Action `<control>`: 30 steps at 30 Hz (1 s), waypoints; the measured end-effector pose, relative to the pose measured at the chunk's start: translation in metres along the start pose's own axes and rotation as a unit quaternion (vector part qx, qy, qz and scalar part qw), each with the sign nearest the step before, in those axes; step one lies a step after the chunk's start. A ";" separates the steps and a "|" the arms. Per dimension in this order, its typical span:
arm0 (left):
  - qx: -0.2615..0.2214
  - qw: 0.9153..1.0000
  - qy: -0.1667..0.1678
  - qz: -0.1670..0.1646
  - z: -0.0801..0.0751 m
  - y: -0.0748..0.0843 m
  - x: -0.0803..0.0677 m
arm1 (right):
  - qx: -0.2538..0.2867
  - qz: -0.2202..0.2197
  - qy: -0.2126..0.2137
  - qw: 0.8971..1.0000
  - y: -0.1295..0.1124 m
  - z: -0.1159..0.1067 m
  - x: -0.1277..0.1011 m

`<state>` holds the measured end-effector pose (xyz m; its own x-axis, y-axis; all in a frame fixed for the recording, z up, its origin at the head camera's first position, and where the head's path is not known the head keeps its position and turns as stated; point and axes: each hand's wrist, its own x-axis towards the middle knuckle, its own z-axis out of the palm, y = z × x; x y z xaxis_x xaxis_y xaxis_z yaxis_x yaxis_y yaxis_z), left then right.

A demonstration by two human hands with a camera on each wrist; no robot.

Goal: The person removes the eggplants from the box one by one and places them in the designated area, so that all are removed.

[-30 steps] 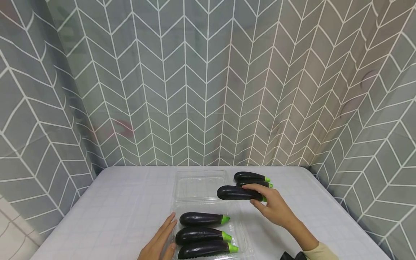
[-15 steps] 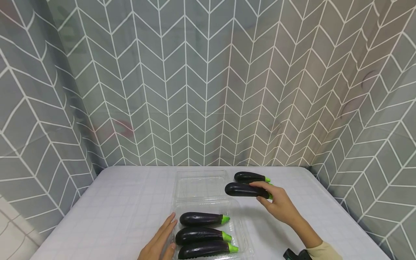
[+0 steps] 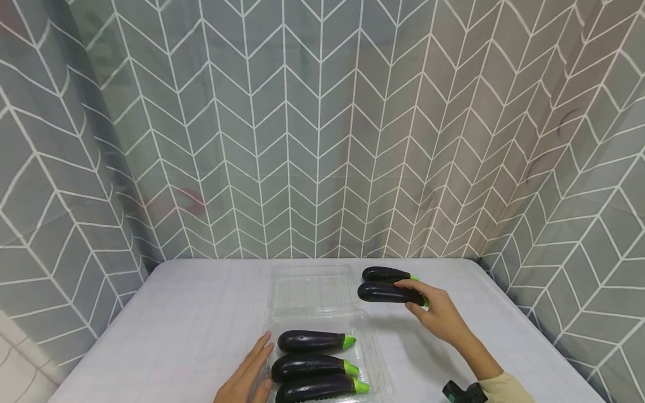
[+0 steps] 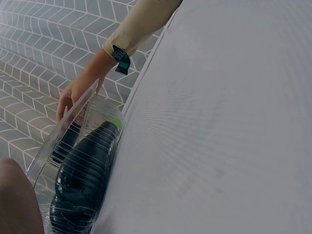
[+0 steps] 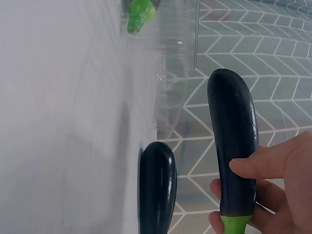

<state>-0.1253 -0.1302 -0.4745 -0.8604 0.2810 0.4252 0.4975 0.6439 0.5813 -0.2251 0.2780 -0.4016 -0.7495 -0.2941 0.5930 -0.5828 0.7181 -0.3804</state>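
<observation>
My right hand (image 3: 435,313) pinches a dark, glossy eggplant (image 3: 385,292) near its green stem end, thumb on one side and fingers on the other. In the right wrist view this held eggplant (image 5: 231,131) is raised over the table. Another eggplant (image 3: 385,273) lies just behind it on the table, its front partly covered in the head view. My left hand (image 3: 244,372) rests with straight fingers along the left edge of a clear plastic clamshell box (image 3: 370,347). Three eggplants (image 3: 312,366) lie side by side in the box, green stems to the right.
The box's clear lid (image 3: 311,286) lies folded open toward the back of the white table (image 3: 201,313). Grey curtains with a white chevron pattern (image 3: 302,140) surround the table at the back and sides. A dark wrist device (image 3: 463,392) sits by the right sleeve.
My right hand has carried the held eggplant to the right and slightly back, from beside the lid to in front of the eggplants lying there. My left hand has stayed at the box.
</observation>
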 end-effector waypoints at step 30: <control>0.035 0.998 0.041 0.020 0.006 -0.003 0.002 | 0.027 0.060 -0.018 0.998 0.041 0.011 -0.009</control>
<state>-0.1290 -0.1277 -0.4796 -0.8269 0.2502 0.5037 0.5195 0.6830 0.5135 -0.2451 0.3033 -0.4301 -0.8247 -0.2316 0.5159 -0.5039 0.7152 -0.4844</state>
